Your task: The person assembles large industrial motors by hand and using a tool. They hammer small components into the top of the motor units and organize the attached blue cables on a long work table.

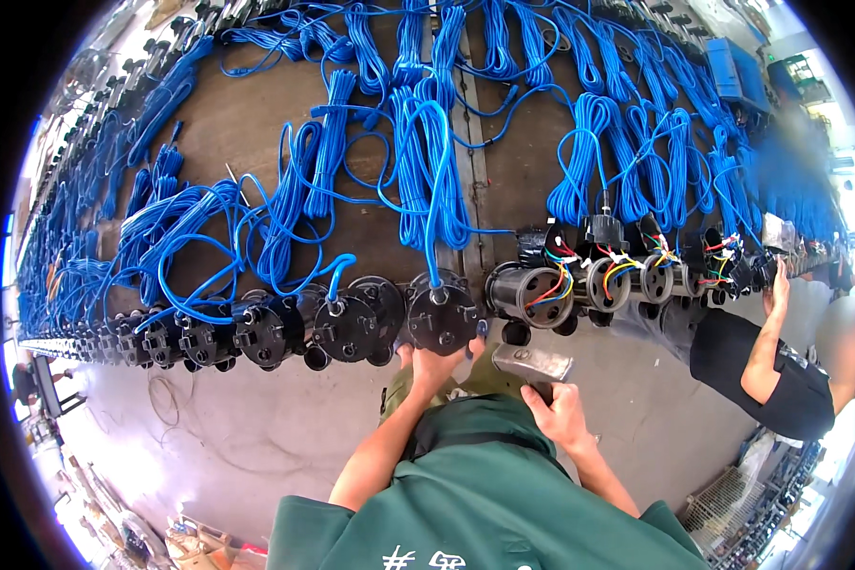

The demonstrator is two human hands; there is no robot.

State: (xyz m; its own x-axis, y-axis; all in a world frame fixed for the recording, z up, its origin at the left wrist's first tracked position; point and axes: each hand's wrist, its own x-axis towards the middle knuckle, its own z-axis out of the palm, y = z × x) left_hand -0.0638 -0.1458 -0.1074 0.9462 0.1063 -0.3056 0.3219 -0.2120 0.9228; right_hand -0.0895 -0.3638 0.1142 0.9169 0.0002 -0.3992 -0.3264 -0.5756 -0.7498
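Note:
At the table's front edge, a black round housing [444, 321] faces me, with a blue cable [436, 204] rising from its cap. My left hand [437, 365] grips its lower rim, thumb and fingers spread to either side; dark blue coverings show at the fingertips. My right hand [560, 414] is closed around the handle of a hammer [534, 363], whose grey metal block head is held just right of the housing and apart from it. Left of the held housing stands another black housing [346, 331], also with a cable in its top.
Several black housings [268, 329] line the edge to the left. On the right, open housings [534, 294] show coloured wires. Bundled blue cables [579, 171] cover much of the brown table [247, 112]. A person in black [762, 370] works at the far right, near a blue crate [737, 74].

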